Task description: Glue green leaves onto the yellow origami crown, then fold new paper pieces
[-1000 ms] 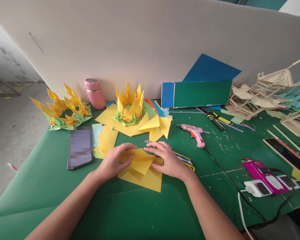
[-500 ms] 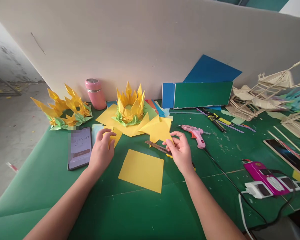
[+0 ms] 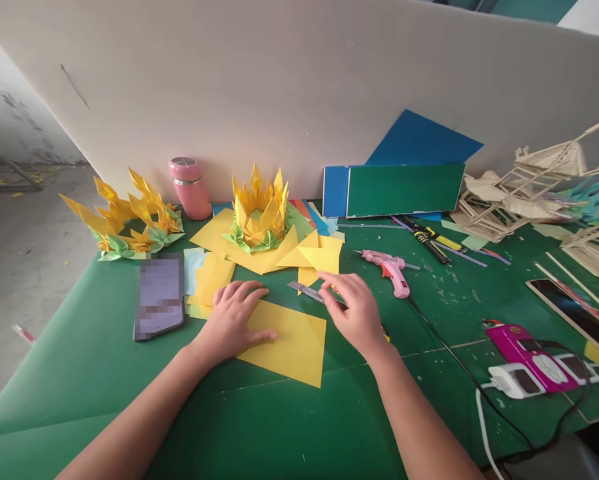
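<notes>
On green table (image 3: 279, 433), lower centre, yellow sheet (image 3: 294, 343) could skew if left hand (image 3: 235, 320), fingers spread across it, drags, we judge. Right hand (image 3: 354, 310), half-curled over cutter (image 3: 314, 294) at centre, might get nicked by careless reach onto blade (image 3: 302, 289); whether it grips, we cannot tell. Table smooth, pale-flecked; sheet flat, straight-edged; blade narrow, metallic.

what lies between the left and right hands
The head view shows the yellow sheet between the left hand and the right hand, with a cutter blade just beyond its far edge.
</notes>
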Tool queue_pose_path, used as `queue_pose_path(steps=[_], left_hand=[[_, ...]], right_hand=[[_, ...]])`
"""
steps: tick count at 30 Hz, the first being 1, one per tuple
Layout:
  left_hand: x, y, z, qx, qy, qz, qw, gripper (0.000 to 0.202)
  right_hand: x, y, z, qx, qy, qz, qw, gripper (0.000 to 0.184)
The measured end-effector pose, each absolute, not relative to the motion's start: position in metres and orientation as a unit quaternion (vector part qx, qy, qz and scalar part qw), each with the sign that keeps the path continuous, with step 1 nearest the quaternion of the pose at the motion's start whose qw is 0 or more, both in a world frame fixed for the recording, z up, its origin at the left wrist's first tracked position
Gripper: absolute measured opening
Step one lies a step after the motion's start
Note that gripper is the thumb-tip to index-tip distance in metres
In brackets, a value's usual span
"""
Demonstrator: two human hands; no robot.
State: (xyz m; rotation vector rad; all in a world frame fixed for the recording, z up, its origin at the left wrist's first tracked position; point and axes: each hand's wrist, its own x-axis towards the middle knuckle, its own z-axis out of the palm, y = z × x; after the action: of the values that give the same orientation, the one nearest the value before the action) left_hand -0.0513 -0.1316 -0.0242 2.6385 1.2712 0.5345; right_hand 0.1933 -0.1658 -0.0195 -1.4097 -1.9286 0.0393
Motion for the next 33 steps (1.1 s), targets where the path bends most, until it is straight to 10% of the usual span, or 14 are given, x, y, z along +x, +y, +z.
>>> queue_pose_path(steps=[14,26,33], left_hand=[[-0.051,-0.132,-0.032,0.887,0.401,0.185,0.132,0.051],[-0.048,-0.136,-0.030,0.843,0.363,0.289,0.273,0.046],[-0.044,-0.137,-0.028,0.770,0.416,0.353,0.332,0.036]], right_hand=[[0.155,-0.170,-0.027,-0.468,-0.835,0.181,0.225,0.059],[0.154,-0.173,-0.029,-0.496,-0.648,0.435,0.380,0.060],[0.160,-0.166,-0.030,-0.498,-0.522,0.553,0.416,0.026]])
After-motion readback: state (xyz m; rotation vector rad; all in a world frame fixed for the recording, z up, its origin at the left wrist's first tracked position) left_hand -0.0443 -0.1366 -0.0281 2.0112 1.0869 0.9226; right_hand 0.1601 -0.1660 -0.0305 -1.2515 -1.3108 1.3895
